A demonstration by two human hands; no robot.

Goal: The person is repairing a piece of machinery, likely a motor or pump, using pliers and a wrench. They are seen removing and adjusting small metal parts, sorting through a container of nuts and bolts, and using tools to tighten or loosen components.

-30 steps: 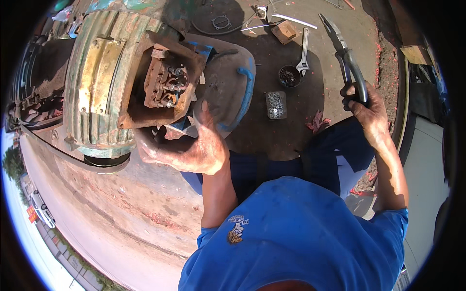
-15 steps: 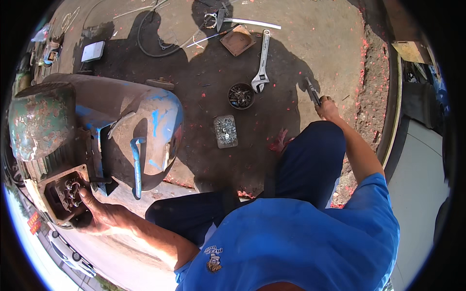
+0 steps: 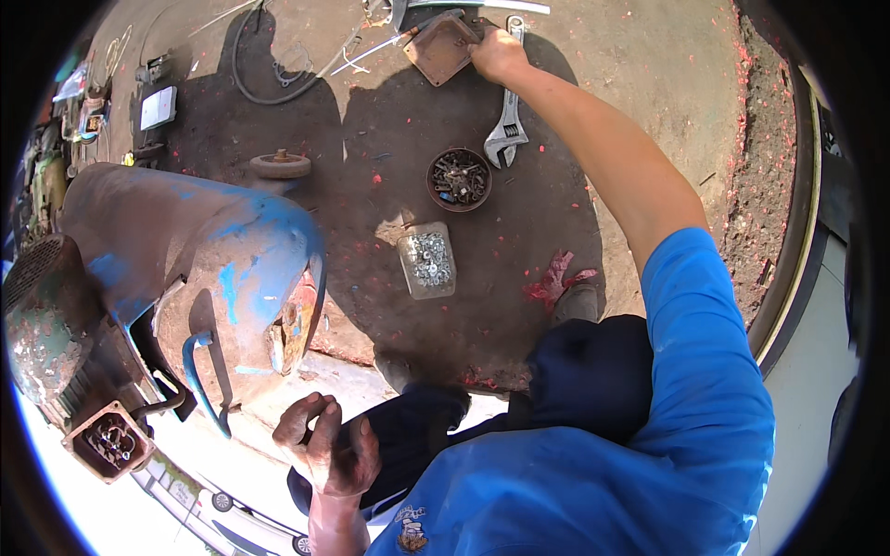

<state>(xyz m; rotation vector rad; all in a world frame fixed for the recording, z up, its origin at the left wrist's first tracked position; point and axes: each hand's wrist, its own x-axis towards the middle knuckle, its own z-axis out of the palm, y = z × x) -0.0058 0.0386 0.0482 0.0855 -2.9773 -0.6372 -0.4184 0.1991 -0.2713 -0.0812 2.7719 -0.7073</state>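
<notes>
My right hand (image 3: 499, 56) reaches far forward, its fingers closed on the right corner of a rusty square cover plate (image 3: 439, 51) with a raised rim. Beside that hand lies an adjustable wrench (image 3: 508, 125). My left hand (image 3: 332, 449) is raised near my lap, palm up, with nothing in it and its loosely bent fingers apart. To its left, a square terminal box (image 3: 108, 443) with wires inside sits uncovered on the worn green motor (image 3: 46, 334). That motor adjoins a blue, rust-stained tank (image 3: 199, 232) with a bent blue handle (image 3: 199, 380).
A round bowl of bolts (image 3: 459, 179) and a clear tray of nuts and washers (image 3: 428, 261) stand on the dirt floor. Further off are a hose (image 3: 248, 79), a small wheel (image 3: 280, 166) and a white box (image 3: 158, 108). Red scraps (image 3: 559, 278) lie near my foot.
My right hand has gone from the pliers-like tool at the right to the cover plate. My left hand has left the terminal box and drawn back toward my lap. The view has shifted.
</notes>
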